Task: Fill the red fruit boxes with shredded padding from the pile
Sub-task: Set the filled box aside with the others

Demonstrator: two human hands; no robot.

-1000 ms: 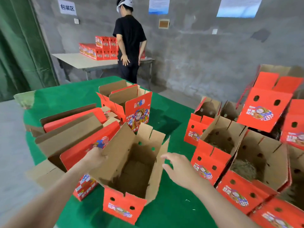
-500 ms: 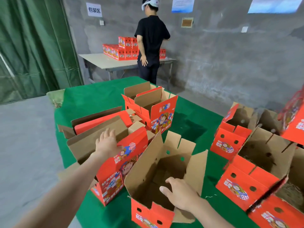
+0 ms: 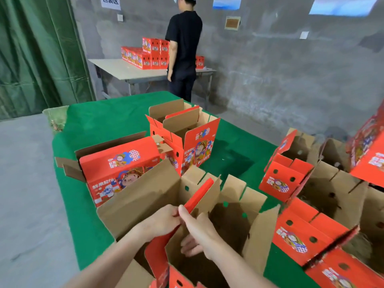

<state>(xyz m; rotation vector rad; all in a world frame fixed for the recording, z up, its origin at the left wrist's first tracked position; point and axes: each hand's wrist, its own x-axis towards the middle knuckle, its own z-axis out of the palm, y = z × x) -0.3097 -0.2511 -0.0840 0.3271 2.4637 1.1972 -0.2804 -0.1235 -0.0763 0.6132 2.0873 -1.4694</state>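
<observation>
Green table (image 3: 116, 119), left hand (image 3: 161, 221) and right hand (image 3: 200, 232) pinching red box (image 3: 257, 231) flap (image 3: 200, 194) between them

A desk (image 3: 116, 121) draped in green cloth carries the cartons. At its near edge stands an open red fruit box (image 3: 255, 231), flaps up and brown inside. Just left of it a printed red box (image 3: 120, 171) lies on its side, end flaps open. Behind them a third box (image 3: 199, 146) stands open. More open boxes (image 3: 278, 179) crowd the right side. By the wall, a pale desk (image 3: 124, 71) bears stacked closed boxes (image 3: 145, 57).
</observation>
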